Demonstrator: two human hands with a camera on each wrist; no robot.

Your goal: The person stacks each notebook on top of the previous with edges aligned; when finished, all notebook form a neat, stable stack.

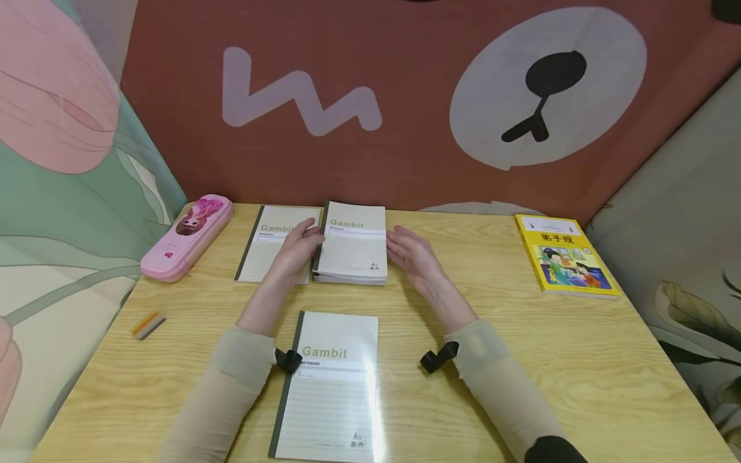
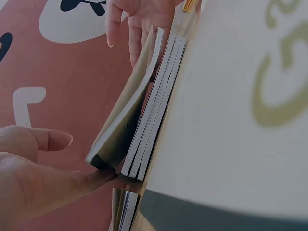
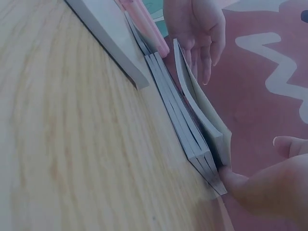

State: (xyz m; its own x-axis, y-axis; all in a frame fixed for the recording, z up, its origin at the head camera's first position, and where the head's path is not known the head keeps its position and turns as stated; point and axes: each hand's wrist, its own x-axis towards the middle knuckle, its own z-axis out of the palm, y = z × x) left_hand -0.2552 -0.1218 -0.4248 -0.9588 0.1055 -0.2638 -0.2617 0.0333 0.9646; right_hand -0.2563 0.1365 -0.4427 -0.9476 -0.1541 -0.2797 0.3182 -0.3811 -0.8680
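A stack of several Gambit notebooks (image 1: 354, 257) lies at the back of the table, between both hands. My left hand (image 1: 294, 256) is at its left side, its fingers at a corner of the top notebook (image 2: 118, 118) in the left wrist view. My right hand (image 1: 418, 258) is at the right side, and in the right wrist view its fingertips touch that notebook's edge. Both thumbs stand away from the cover. In the wrist views the top notebook is tilted and slightly bent, with a gap above the notebooks below (image 3: 179, 113).
Another Gambit notebook (image 1: 251, 260) lies left of the stack, partly behind my left hand. A single notebook (image 1: 330, 405) lies in front, between my forearms. A pink pencil case (image 1: 188, 241), two small sticks (image 1: 148, 325) and a yellow book (image 1: 564, 257) are farther out.
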